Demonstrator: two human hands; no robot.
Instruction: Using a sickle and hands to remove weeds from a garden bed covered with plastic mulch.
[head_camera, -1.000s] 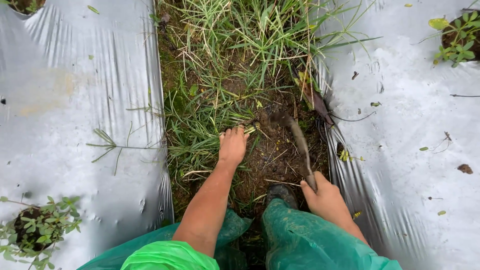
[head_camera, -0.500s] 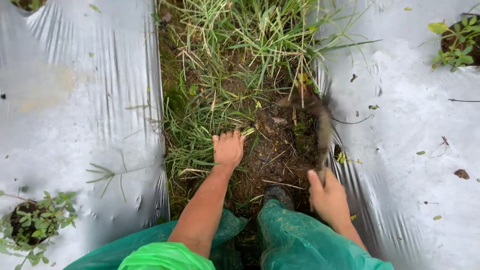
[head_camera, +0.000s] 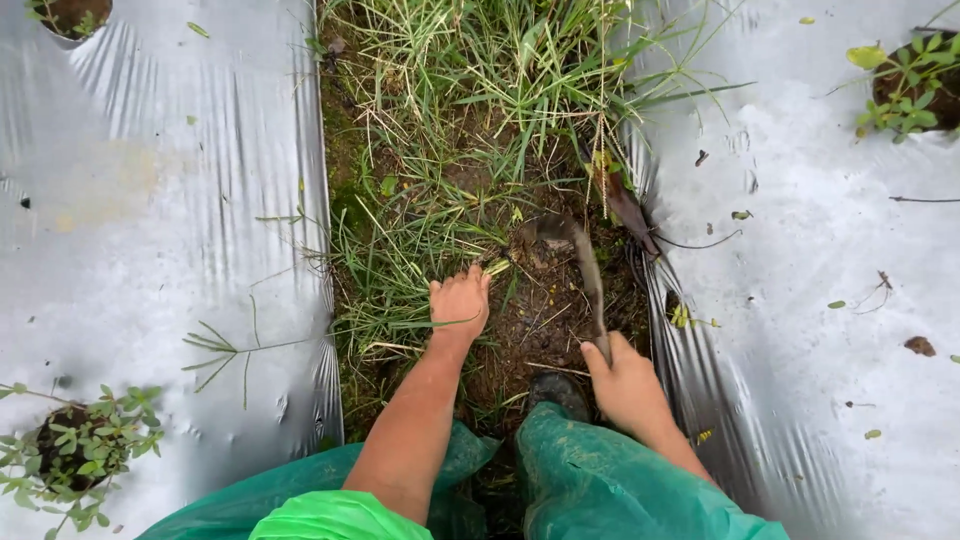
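Right hand (head_camera: 625, 385) clamped on curved, soil-caked sickle (head_camera: 585, 265); left hand (head_camera: 459, 303) gripping grass (head_camera: 400, 290).

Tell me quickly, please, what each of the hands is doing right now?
Left hand: closed on a clump of grass in the furrow.
Right hand: closed around the handle of a curved weeding tool, its blade on the soil.

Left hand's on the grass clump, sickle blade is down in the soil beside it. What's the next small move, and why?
Probably draw the sickle toward the left hand, cutting at the clump's base. The right hand grips the handle, the blade tip sits in bare soil just right of the grass, and the left hand presses the blades down.
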